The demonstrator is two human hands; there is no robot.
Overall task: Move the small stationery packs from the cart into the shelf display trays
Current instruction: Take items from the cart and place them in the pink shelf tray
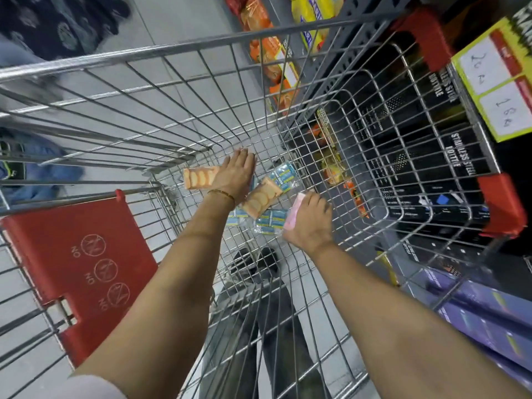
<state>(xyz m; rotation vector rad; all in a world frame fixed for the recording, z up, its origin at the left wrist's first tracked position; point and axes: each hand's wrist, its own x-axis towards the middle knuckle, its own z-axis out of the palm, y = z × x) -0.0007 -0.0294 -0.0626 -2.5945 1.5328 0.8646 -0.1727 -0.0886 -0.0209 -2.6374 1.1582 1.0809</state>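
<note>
Both my arms reach down into a wire shopping cart [178, 82]. On its floor lie several blue-and-white stationery packs in clear wrap [280, 174], and two orange biscuit packs [198, 177] [259, 198]. My left hand [236, 174] lies flat, palm down, fingers together, over the end of the left biscuit pack; whether it grips anything I cannot tell. My right hand [309, 218] is closed around a small pink pack [295, 211], just right of more blue packs [269, 221].
The cart's red child-seat flap [83, 263] is at the lower left. Right of the cart stands a shelf with black bottle boxes [457, 156], a yellow price card [501, 90] and purple boxes [495, 321]. Snack bags [264, 38] hang beyond. Another person's clothing [57, 21] shows at the top left.
</note>
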